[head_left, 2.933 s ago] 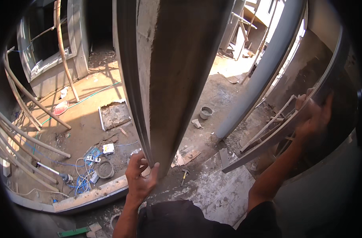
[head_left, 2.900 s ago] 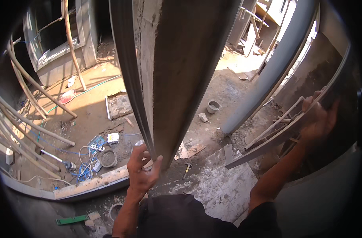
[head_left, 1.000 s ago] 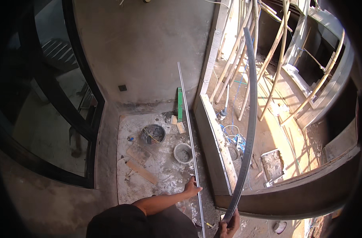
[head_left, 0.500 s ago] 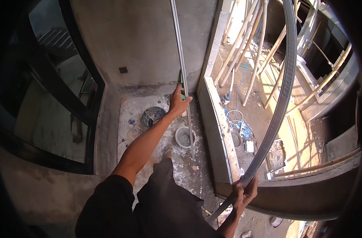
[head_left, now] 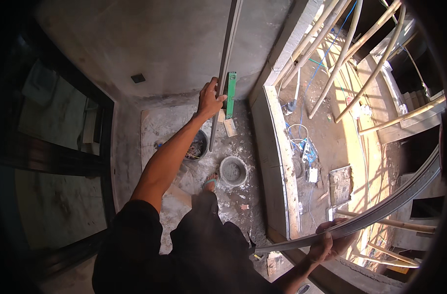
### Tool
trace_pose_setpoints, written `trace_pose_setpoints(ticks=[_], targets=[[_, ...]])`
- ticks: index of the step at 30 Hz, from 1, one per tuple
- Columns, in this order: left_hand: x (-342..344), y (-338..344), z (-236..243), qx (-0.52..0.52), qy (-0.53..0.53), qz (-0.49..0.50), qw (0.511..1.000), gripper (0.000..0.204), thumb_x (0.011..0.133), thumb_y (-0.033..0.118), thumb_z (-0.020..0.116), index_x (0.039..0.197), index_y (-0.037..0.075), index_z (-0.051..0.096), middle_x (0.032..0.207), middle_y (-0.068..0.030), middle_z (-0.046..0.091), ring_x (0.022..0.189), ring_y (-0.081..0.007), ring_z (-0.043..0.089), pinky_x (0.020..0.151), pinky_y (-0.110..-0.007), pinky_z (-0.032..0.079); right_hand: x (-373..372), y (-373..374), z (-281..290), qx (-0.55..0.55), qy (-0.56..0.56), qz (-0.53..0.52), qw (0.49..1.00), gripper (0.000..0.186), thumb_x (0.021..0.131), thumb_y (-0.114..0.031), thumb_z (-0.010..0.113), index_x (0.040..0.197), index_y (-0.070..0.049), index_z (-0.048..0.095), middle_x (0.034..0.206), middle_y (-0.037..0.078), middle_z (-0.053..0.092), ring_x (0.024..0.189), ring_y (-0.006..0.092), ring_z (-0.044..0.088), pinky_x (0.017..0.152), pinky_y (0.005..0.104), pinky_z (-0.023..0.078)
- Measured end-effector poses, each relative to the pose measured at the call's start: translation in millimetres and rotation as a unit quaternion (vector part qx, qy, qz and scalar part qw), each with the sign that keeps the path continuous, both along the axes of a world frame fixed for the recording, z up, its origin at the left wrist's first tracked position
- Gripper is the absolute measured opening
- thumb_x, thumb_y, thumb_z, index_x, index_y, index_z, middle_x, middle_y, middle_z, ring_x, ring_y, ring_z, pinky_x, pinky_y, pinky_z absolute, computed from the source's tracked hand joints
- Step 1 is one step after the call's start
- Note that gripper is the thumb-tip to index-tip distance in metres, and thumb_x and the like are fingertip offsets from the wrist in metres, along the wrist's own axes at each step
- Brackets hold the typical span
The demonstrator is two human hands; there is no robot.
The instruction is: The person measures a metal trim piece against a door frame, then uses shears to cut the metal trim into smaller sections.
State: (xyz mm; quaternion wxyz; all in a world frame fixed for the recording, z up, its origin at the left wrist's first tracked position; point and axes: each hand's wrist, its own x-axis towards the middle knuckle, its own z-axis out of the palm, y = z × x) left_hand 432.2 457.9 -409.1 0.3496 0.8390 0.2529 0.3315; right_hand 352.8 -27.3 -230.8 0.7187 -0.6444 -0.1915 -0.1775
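Your left hand (head_left: pixel 210 102) is raised with its fingers curled around a thin grey strip (head_left: pixel 225 63) that stands upright against the wall (head_left: pixel 174 44), just beside a green level (head_left: pixel 231 94). Your right hand (head_left: pixel 331 240) is low at the right, fingers wrapped over a long curved grey bar (head_left: pixel 380 210) that sweeps up past the bamboo poles (head_left: pixel 331 54). On the floor below, 2 buckets (head_left: pixel 233 171) sit near your sandalled foot (head_left: pixel 210 182).
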Motion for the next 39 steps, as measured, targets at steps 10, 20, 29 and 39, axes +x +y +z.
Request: trace_pose_setpoints(ticks=[10, 20, 29, 39], targets=[[85, 76, -115, -0.152, -0.005, -0.012, 0.988, 0.046, 0.077, 0.003, 0.081, 0.113, 0.004, 0.053, 0.097, -0.0148, 0.062, 0.088, -0.0318, 0.064, 0.075, -0.043, 0.052, 93, 108, -6, -0.072, -0.024, 0.038, 0.996, 0.070, 0.086, -0.009, 0.065, 0.146, 0.000, 0.030, 0.132, 0.018, 0.053, 0.123, 0.0233, 0.055, 0.084, 0.0318, 0.057], [128, 101, -221, -0.152, 0.121, 0.079, 0.978, 0.079, 0.076, 0.013, 0.083, 0.143, 0.001, 0.043, 0.122, -0.0253, 0.058, 0.117, -0.0424, 0.055, 0.099, -0.048, 0.045, 141, 172, -7, -0.099, 0.004, 0.049, 0.994, 0.051, 0.090, -0.017, 0.070, 0.136, -0.004, 0.053, 0.115, 0.014, 0.061, 0.106, 0.0206, 0.058, 0.083, 0.0344, 0.055], [132, 105, -275, -0.192, 0.137, 0.131, 0.963, 0.081, 0.076, 0.017, 0.085, 0.143, -0.003, 0.045, 0.131, -0.0262, 0.055, 0.125, -0.0431, 0.052, 0.106, -0.047, 0.043, 173, 166, -48, -0.115, 0.014, -0.008, 0.993, 0.038, 0.092, -0.023, 0.070, 0.125, -0.009, 0.061, 0.106, 0.000, 0.065, 0.093, 0.0156, 0.060, 0.080, 0.0275, 0.052], [148, 103, -271, -0.213, 0.208, 0.161, 0.941, 0.079, 0.074, 0.028, 0.087, 0.138, 0.003, 0.047, 0.130, -0.0211, 0.056, 0.123, -0.0418, 0.054, 0.102, -0.048, 0.046, 185, 190, -81, -0.011, 0.106, 0.134, 0.985, 0.064, 0.085, -0.009, 0.072, 0.141, -0.004, 0.040, 0.121, 0.004, 0.056, 0.103, 0.0170, 0.055, 0.095, 0.0394, 0.048]])
